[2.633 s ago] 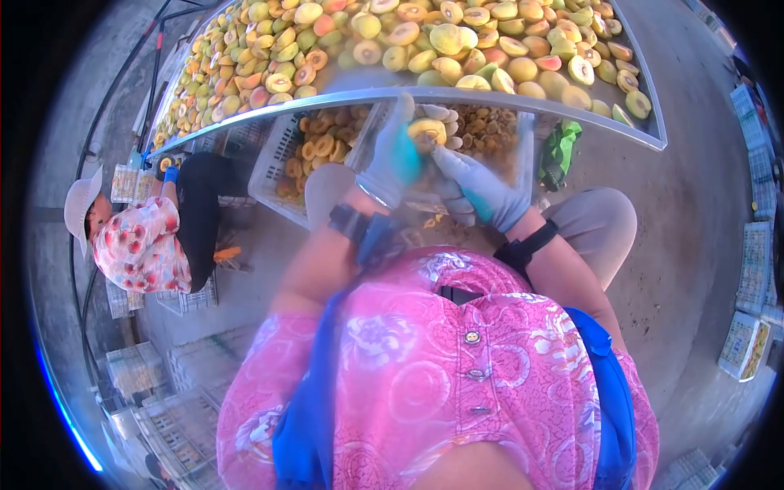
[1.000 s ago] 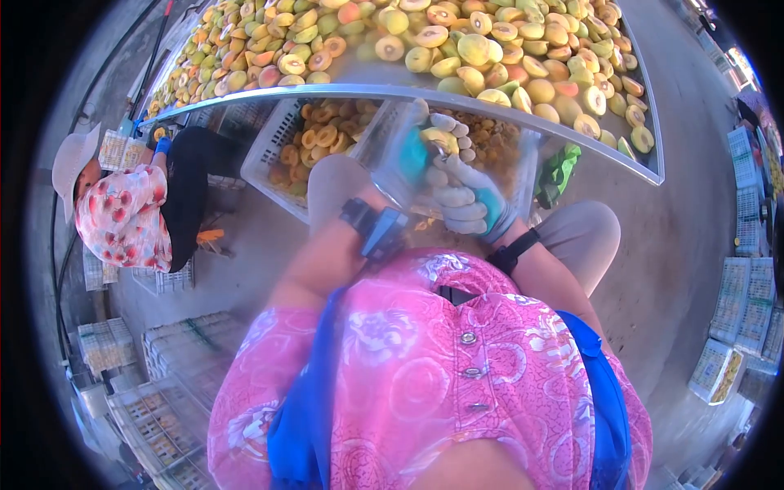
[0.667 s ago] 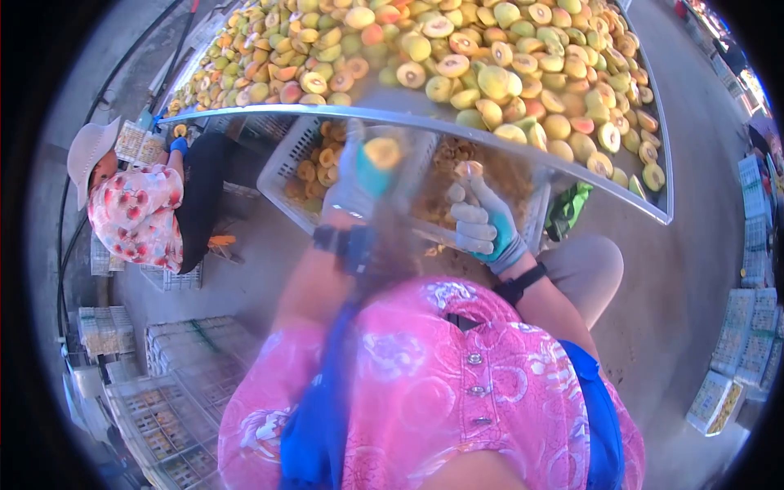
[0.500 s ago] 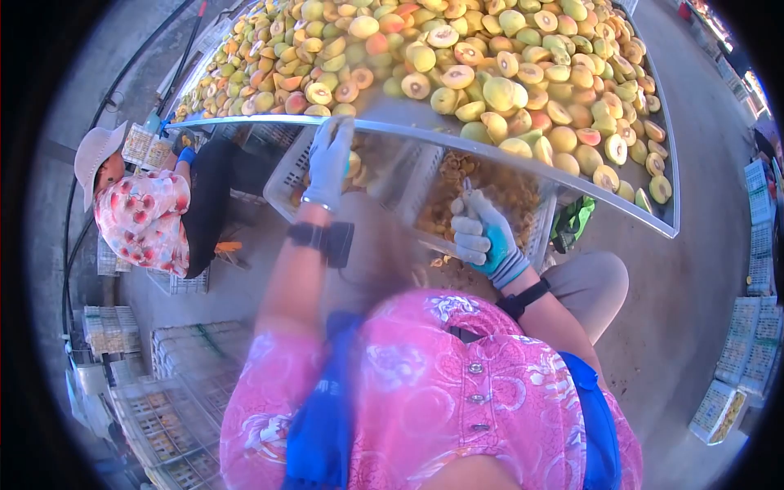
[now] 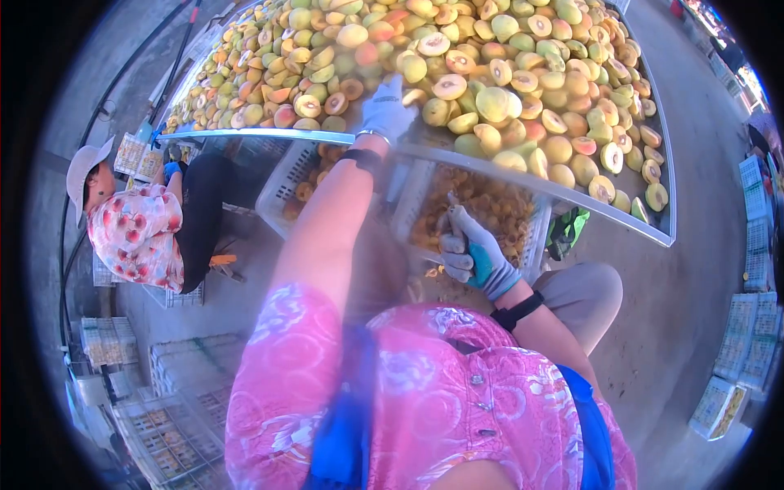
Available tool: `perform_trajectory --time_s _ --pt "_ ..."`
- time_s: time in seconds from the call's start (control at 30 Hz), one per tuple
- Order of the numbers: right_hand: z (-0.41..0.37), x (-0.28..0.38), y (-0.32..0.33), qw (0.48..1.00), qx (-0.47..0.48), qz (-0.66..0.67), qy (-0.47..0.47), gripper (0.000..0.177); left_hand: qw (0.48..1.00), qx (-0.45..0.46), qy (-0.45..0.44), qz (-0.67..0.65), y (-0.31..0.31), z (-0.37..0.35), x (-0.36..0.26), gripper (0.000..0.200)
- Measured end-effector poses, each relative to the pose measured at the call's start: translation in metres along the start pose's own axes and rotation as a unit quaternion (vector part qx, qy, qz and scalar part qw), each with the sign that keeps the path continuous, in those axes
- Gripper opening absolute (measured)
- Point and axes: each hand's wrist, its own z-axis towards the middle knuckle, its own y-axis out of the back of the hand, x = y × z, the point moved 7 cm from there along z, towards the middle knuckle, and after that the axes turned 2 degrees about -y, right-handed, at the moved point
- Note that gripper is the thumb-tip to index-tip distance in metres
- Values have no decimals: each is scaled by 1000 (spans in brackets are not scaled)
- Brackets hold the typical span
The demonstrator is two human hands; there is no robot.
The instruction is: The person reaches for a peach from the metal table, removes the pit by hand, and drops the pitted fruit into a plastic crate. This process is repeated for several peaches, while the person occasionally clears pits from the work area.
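- In the head view, above the near rim of the tray (image 5: 245,132), the left hand (image 5: 386,110) is extended with its back to the camera; its fingers point away from the body, into the heap of fruit (image 5: 523,82).
- Left fingers: close together as far as visible; the undersides are hidden, so whether they grip anything cannot be told.
- Governing relation: the nearest fruit half (image 5: 415,97) lies just to the right of the left fingertips; a round yellow fruit (image 5: 413,68) lies farther in, slightly right; a cut half (image 5: 336,103) lies to the left, near but apart; contact with the nearest piece cannot be confirmed.
- Axis: the pieces are rounded, with no marked long axis; some cut faces point up, others tilt.
- Nearer hand: the left; the right hand (image 5: 475,255) is on the body side of the rim, well apart from the heap.
- Right fingers: closed around a slim tool (image 5: 452,198); its tip points away from the body, toward the rim.
- Surroundings: the right crate (image 5: 535,237) holds brown scraps (image 5: 498,216); the left crate (image 5: 282,181) is partly covered by the left forearm; a green bag (image 5: 566,233) lies beside the right crate; a co-worker (image 5: 135,229) sits at far left.
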Motion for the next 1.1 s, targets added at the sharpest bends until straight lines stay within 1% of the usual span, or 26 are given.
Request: perform_trajectory --time_s 0.03,0.07,0.1,0.17,0.2,0.23,0.27,0.3,0.33,0.37,0.4,0.43,0.47,0.5,0.53,0.57,0.6,0.67,0.7,0.73,0.8,0.83,0.9,0.93,1.0,1.1 --pt "0 0 0 999 -13 -44 0 34 1000 2 -1 1 -2 -2 0 59" --pt "-1 0 -2 996 -25 -87 1 33 999 26 -6 -28 -5 -3 1 57" --pt "-3 -1 -9 996 -24 -85 2 33 997 49 -13 -57 -7 -5 0 56" --pt "-9 2 -17 990 -71 -120 24 32 996 45 -16 -69 -3 -10 0 55" --pt "-9 3 -16 990 -70 -118 26 32 996 39 -17 -83 -1 -13 0 53" --pt "-10 8 -16 981 -72 -173 52 36 996 40 -19 -82 0 -18 0 53" --pt "-10 14 -16 968 -74 -227 79 40 982 33 16 -187 1 -23 4 48" --pt "-10 16 -14 968 -74 -224 83 40 955 27 51 -291 2 -29 6 44" --pt "-12 25 -11 941 -101 -294 132 38 955 29 48 -290 14 -41 -8 44" --pt "-15 33 -10 906 -128 -362 177 37 840 40 79 -535 19 -58 -21 40" --pt "-15 32 -10 907 -128 -360 177 37 662 47 106 -740 23 -71 -33 37" --pt "-15 35 -11 900 -144 -359 202 37 626 54 97 -772 20 -77 -33 33" --pt "-16 38 -11 892 -160 -357 227 38 626 56 98 -771 19 -84 -37 33" --pt "-18 38 -13 892 -163 -355 226 38 590 68 112 -797 16 -93 -44 34" --pt "-23 40 -21 881 -153 -380 236 36 552 81 126 -820 12 -103 -51 34" --pt "-28 42 -29 869 -144 -404 245 34 489 115 143 -853 6 -113 -60 34" --pt "-30 42 -32 870 -148 -402 244 34 488 118 146 -853 3 -122 -64 34" --pt "-38 42 -36 851 -174 -426 254 31 362 186 200 -891 -10 -144 -82 43" --pt "-40 42 -39 851 -175 -424 255 31 369 181 162 -897 -10 -147 -85 43" --pt "-43 44 -43 848 -176 -420 271 29 369 183 163 -897 -14 -152 -86 43" --pt "-45 44 -46 845 -177 -415 288 28 578 138 5 -804 3 -155 -91 42" --pt "-45 45 -47 842 -170 -412 303 30 578 139 5 -804 5 -156 -96 42" --pt "-45 45 -46 839 -164 -410 318 32 458 149 132 -867 -4 -160 -101 38" --pt "-45 46 -45 838 -156 -412 321 32 457 149 132 -867 -6 -161 -104 38" --pt "-44 46 -42 838 -150 -413 324 32 465 105 167 -863 -8 -164 -101 36" --pt "-42 47 -37 832 -151 -417 333 31 466 126 153 -862 -2 -167 -107 36"
